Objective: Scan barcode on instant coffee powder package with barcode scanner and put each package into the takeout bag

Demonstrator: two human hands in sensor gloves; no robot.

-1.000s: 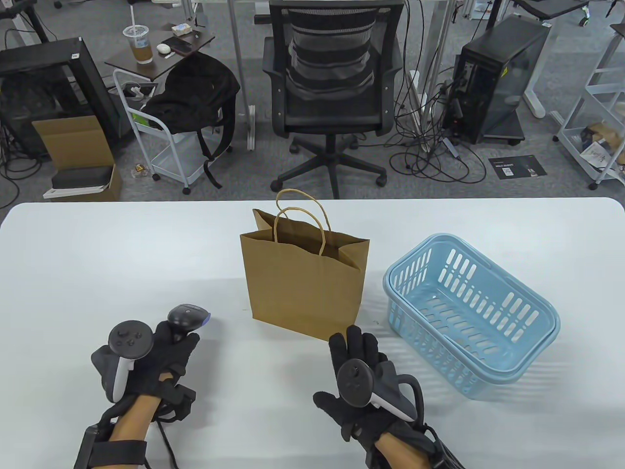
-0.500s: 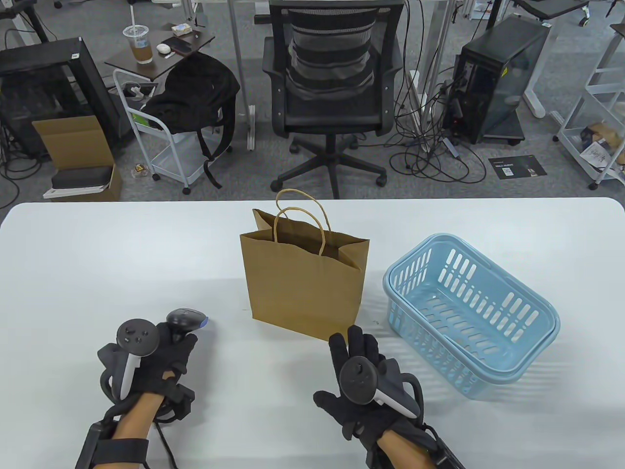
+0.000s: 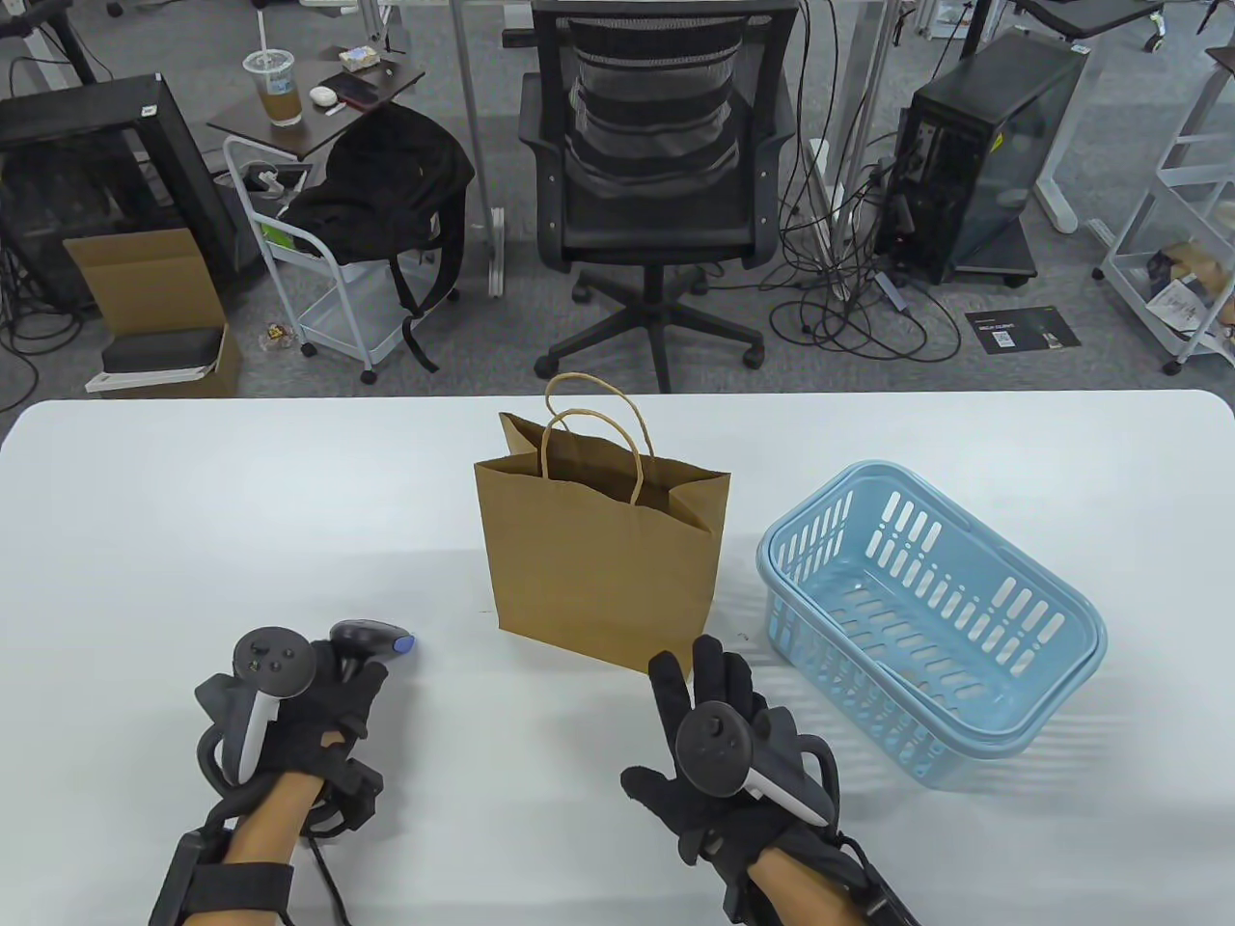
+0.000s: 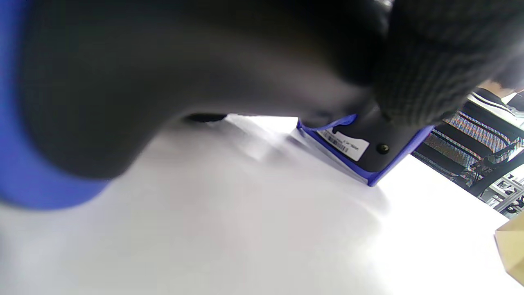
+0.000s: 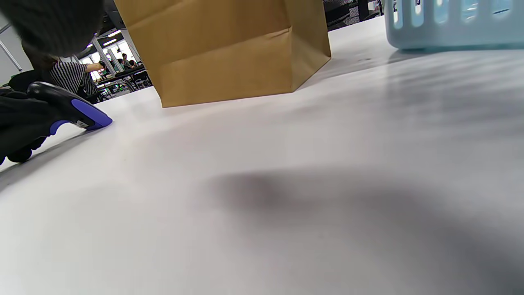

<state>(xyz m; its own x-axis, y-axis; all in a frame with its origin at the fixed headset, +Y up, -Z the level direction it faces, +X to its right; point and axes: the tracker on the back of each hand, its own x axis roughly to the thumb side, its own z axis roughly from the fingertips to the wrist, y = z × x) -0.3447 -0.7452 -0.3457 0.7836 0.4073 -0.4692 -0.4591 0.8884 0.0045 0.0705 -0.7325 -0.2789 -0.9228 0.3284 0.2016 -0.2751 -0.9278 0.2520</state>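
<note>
The left hand (image 3: 289,709) grips the black, blue-nosed barcode scanner (image 3: 371,641) near the worktop's front edge, seemingly touching down; it should settle gently. The right hand (image 3: 719,743) rests open before the brown paper takeout bag (image 3: 598,559).

White rounded-corner table (image 3: 193,502) in front, grey carpet floor (image 3: 849,376) behind it. Black mesh office chair (image 3: 656,183) on castors directly behind the table's far edge. Left of chair: white wire trolley (image 3: 323,289) with a black backpack (image 3: 386,188) on it, small dark side table (image 3: 314,101) holding an iced drink cup (image 3: 273,87), brown cardboard box (image 3: 154,289). Right of chair: loose black cables (image 3: 849,289), black PC tower (image 3: 984,154), white rack (image 3: 1177,241).
</note>
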